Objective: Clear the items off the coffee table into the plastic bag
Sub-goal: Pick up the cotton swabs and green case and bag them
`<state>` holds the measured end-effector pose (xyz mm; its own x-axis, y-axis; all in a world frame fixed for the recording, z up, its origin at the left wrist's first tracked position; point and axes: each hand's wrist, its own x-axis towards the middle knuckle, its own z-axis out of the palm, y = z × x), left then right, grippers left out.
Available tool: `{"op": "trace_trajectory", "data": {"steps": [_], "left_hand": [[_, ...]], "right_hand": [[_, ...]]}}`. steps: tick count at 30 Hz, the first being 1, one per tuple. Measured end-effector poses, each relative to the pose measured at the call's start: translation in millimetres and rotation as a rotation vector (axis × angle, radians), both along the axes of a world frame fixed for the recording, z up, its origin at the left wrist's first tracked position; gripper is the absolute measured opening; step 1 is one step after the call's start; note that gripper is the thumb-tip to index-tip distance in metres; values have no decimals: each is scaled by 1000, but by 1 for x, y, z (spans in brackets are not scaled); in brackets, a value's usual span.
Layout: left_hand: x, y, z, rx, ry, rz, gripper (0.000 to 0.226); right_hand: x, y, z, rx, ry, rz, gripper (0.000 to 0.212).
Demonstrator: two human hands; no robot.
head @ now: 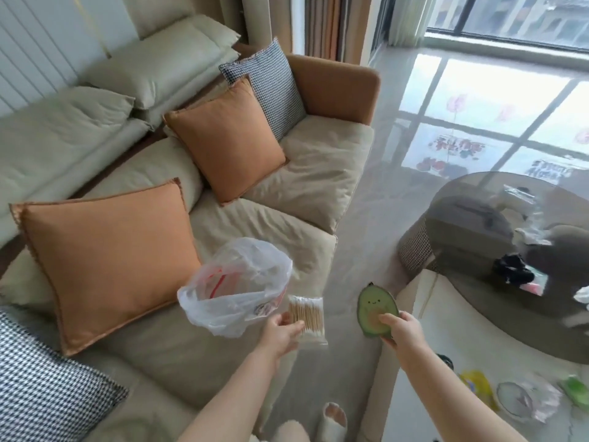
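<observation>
my left hand (282,330) pinches a clear pack of cotton swabs (306,317), thumb on top and fingers curled under it, held just beside the mouth of the plastic bag (236,288). can't tell if that hand also has the bag's rim. bag sits open on the beige sofa (318,161) seat edge, something red and clear already inside. my right hand (403,330) grips a flat green avocado-shaped item (376,309) by its lower end, thumb across the front, held up over the floor between sofa and coffee table (478,301). table is at right, dark glass oval over a pale base; on it a black item (511,271), crumpled clear plastic (529,228), more blurry stuff at the right edge. lower right on the pale part: yellow item (476,382), clear packet (522,401), green item (577,389). orange cushion (108,266) lies just left of the bag.
</observation>
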<state>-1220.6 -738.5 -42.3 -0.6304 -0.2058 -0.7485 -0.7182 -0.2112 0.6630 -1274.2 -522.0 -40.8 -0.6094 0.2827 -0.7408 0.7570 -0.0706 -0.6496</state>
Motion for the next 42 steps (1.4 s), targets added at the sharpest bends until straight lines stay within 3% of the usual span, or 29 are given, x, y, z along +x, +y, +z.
{"op": "trace_trajectory", "data": {"steps": [8,13,18,22,28,30,33,35,42], "left_hand": [[-28,-59,-13,-134,-26,345,27],[-52,-120,-35,-272,-104,470,43],[-86,-171,-71,-329,-198,407,23],[-110,-195,-110,-332,-285,310,24],[-131,-212,-165,-333,-362,209,30],[-139,-215,-172,-324,-353,188,22],[-149,-217,-182,-305,-317,183,28],[-158,-212,-185,-291,-287,156,34],[-182,-166,-172,-233,-216,-121,24]], "right_hand": [[-64,-79,-19,-8,-33,311,8],[-94,-149,-44,-54,-26,439,14],[-115,-221,-81,-17,-40,535,23],[-127,-262,-115,58,-72,588,17],[-134,-296,-167,58,-255,605,33],[-136,-299,-178,65,-269,617,41],[-135,-297,-186,91,-237,657,49],[-137,-287,-186,146,-199,678,45],[-144,-227,-164,347,-152,648,37]]}}
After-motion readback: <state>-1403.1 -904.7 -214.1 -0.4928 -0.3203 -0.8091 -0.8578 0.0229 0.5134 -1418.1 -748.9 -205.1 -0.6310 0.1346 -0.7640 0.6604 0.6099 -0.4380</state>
